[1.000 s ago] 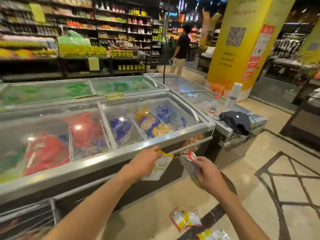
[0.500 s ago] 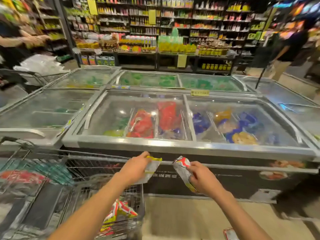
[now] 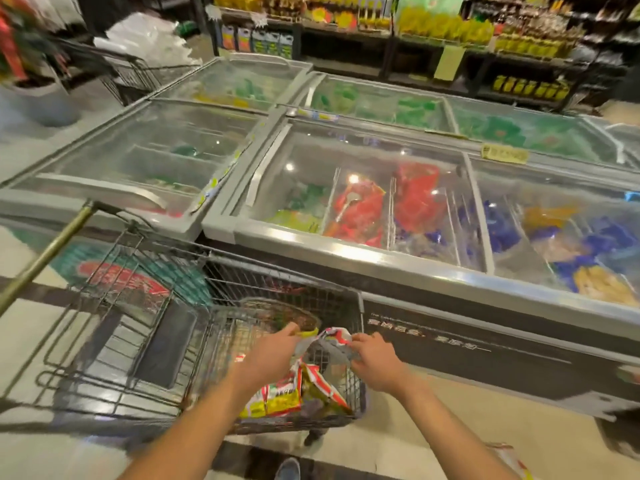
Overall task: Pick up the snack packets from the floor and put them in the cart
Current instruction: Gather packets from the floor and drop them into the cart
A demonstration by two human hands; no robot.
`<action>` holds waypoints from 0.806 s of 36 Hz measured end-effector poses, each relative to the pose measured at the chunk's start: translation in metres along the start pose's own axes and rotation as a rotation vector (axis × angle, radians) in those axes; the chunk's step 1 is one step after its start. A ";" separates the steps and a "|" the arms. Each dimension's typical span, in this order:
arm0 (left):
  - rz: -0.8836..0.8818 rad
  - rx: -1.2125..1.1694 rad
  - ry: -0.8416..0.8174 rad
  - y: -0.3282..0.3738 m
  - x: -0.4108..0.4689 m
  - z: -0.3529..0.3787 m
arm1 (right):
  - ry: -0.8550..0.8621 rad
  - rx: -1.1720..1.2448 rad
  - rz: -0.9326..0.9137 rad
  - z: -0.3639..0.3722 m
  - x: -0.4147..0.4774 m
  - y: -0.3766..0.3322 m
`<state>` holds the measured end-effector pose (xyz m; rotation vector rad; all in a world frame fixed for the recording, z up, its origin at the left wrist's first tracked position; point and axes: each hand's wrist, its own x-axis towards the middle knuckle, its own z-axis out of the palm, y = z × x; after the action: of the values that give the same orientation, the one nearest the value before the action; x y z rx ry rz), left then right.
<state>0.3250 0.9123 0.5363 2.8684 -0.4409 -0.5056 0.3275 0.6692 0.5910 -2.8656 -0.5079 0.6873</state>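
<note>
Shoe: we see a toe tip at the bottom edge, below and between our two forearms.
Floor packet: one snack packet lies on the floor below and to the right of our right forearm, cut off by the frame edge; we cannot tell which way its long axis runs.
Left hand: our left hand is closed around a yellow-edged packet, pinching it near the top so only the yellow corner shows past the fingers, pointing away from us toward the freezer.
Right hand: our right hand grips a red-and-white packet by one end; its crumpled free end points left toward the left hand, so its long axis runs roughly across, hand to hand.
Where the held packets are: both hang above the cart basket, over its right end, not yet released.
Packets in the cart: directly under our hands lies a pile of red, yellow and white packets, tilted against each other, long axes running roughly away from us.
Cart handle: the brass-coloured bar slants up well to the left of the left hand.
Freezer: beyond our hands stands a glass-topped chest freezer, touching or just beside the cart's far side.
</note>
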 end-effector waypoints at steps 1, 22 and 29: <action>0.000 -0.015 -0.024 -0.003 -0.002 0.003 | -0.019 0.000 0.001 0.005 0.006 -0.006; 0.064 -0.179 -0.240 -0.040 0.005 0.013 | -0.249 0.112 0.131 0.037 0.040 -0.020; 0.195 -0.225 -0.054 -0.011 0.051 -0.087 | -0.029 0.162 0.157 -0.029 0.030 0.012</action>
<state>0.4053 0.9182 0.5988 2.5694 -0.6230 -0.5600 0.3695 0.6672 0.6016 -2.7666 -0.2208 0.7581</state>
